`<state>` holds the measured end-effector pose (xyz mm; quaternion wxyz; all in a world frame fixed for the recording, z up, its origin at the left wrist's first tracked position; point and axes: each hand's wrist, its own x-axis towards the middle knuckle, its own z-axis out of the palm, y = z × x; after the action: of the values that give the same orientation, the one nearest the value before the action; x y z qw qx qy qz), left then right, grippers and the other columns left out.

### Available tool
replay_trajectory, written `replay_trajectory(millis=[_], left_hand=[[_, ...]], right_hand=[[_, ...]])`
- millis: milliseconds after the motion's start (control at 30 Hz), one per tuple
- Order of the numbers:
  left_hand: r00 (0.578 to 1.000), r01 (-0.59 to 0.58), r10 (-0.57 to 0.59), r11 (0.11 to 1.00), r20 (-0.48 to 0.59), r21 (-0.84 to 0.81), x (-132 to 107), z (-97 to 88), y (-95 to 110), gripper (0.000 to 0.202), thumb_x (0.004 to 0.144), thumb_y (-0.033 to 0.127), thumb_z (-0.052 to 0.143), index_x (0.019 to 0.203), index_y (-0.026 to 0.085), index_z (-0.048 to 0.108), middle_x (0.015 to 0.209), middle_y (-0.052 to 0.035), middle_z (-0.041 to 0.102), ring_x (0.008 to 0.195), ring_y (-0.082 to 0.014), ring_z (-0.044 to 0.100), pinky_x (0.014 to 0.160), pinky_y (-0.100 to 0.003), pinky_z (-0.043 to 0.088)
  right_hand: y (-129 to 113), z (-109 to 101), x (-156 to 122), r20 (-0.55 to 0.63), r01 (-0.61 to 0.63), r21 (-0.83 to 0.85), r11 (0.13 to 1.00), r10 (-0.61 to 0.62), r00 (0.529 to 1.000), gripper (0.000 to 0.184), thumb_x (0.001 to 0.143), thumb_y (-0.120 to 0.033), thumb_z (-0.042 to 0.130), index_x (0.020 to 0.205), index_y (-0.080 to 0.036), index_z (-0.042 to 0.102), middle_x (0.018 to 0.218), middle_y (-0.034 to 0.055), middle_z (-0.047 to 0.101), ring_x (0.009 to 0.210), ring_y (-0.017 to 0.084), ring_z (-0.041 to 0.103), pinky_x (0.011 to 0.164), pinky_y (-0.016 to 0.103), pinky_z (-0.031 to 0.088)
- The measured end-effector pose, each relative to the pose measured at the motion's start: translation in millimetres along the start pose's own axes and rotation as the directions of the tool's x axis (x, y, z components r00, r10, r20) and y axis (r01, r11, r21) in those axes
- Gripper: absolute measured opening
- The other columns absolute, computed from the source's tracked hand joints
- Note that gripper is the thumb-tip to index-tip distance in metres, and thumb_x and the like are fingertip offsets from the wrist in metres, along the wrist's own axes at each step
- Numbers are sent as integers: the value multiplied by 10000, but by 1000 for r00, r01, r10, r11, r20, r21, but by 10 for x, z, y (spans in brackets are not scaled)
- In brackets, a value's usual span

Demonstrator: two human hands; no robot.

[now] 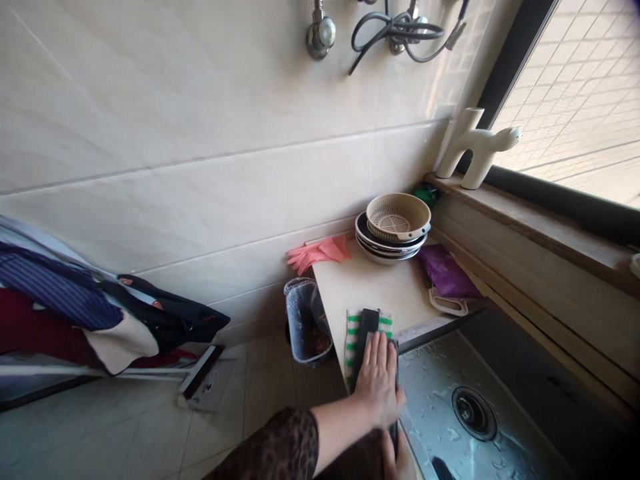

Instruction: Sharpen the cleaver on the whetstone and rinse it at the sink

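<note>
My left hand (pixel 380 381) lies flat, palm down and fingers stretched out, on a dark flat object (pixel 367 325). That object rests on a green-and-white striped cloth (pixel 353 331) at the near end of the beige counter (pixel 365 283), beside the steel sink (pixel 505 373). My left sleeve has a leopard pattern. Only a small part of my right hand (pixel 399 461) shows at the bottom edge, against the near end of the dark object. Its fingers are hidden.
A stack of plates (pixel 387 245) topped by a beige colander (pixel 398 216) stands at the counter's far end, with pink rubber gloves (pixel 320 253) and a purple bag (pixel 445 272) nearby. A bin (pixel 305 320) sits on the floor. Clothes (pixel 75 300) hang at left. A white cat figure (pixel 475 143) stands on the sill.
</note>
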<state>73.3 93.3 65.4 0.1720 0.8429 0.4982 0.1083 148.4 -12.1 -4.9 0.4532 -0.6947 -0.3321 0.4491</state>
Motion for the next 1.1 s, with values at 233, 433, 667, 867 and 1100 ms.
replay_trajectory(millis=[233,433,667,867,1100], left_hand=[[997,57,-60,997,45,55,269,-99,-53,818,888,405,506,1520,-23,210,1613,-246,-17,1492,-363,-49,1232,-508,80],[1000,-3,3,999,14,42,-21,-4,3,866,888,443,474,1556,35,104,1623,-191,-98,1488,-385,-63,1217,-567,113],[998,53,-55,997,41,56,221,-107,-8,834,880,420,481,1530,-13,189,1624,-207,-55,1492,-382,-42,1224,-540,116],[999,16,-18,997,35,69,38,-25,34,872,887,437,484,1551,12,111,1614,-179,-127,1490,-386,-54,1225,-542,115],[1000,7,-9,998,21,62,48,-44,-6,846,899,449,466,1552,27,131,1621,-196,-87,1495,-360,-56,1228,-526,88]], right_hand=[[-315,67,161,101,-136,33,990,132,986,480,679,-716,574,818,-257,598,479,-12,556,417,248,548,398,375,451],[-119,-59,35,-4,-5,-8,1000,5,1000,453,572,-657,680,826,-284,643,773,88,717,952,390,674,746,453,563],[-302,34,169,49,-86,-60,995,89,995,484,650,-735,515,781,-274,584,502,10,581,500,289,610,473,399,505],[-159,-63,95,6,-9,-157,988,10,1000,548,625,-739,556,849,-248,650,758,131,703,929,408,682,748,474,567],[-85,-13,73,75,17,-136,991,-7,997,561,680,-755,504,859,-238,633,667,91,681,743,333,699,638,407,568]])
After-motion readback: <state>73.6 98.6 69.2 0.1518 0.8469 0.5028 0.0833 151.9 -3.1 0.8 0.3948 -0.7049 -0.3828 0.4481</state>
